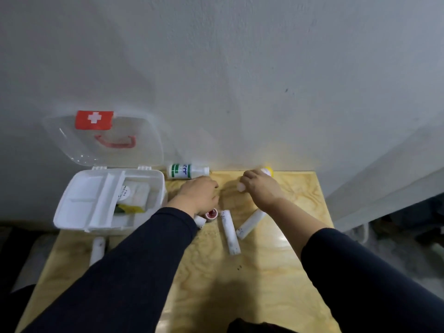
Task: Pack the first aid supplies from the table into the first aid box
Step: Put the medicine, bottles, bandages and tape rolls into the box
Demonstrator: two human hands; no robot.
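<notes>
My fingers (241, 186) on the right hand (260, 188) pinch something small and white; left hand (200, 194) curled, grip unclear. Three white tubes (230, 231) lie on the tabletop (276, 272), one bottle (187, 171).

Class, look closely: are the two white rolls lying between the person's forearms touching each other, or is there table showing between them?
Apart. The head view shows the upright white roll and the slanted white roll with bare table between them along their whole length.

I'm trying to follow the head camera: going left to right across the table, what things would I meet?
First aid box → white tube in front of it → green-labelled bottle → left hand → long white roll → tilted white roll → right hand.
</notes>
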